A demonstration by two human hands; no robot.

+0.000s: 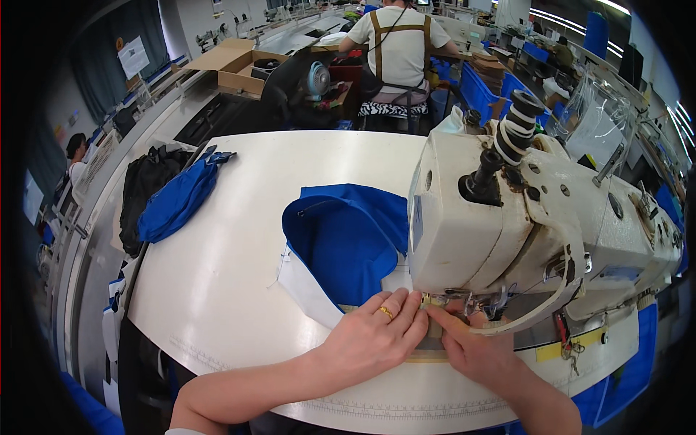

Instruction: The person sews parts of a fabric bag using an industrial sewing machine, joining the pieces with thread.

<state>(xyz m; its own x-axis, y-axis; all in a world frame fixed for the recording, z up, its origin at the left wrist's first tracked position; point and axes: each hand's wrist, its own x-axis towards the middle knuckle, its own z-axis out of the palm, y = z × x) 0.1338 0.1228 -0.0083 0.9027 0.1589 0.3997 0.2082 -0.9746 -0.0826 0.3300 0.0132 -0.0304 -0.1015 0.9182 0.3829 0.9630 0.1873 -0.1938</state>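
A blue fabric piece (333, 246) with a white panel (308, 290) lies folded open on the white machine table (210, 297), left of a white sewing machine (464, 210). My left hand (380, 333), with a gold ring, has its fingers together, pressing on the white panel's edge beside the needle area. My right hand (471, 348) has its index finger stretched out near the presser foot (449, 299); its other fingers are partly hidden under the machine's arm.
Black cloth (141, 181) and blue cloth (181, 199) lie at the table's left edge. A co-worker (391, 43) sits ahead beside an open carton (228, 76); another person (76, 152) sits far left. Blue bins (482, 90) stand behind the machine. Keys (576, 351) hang at right.
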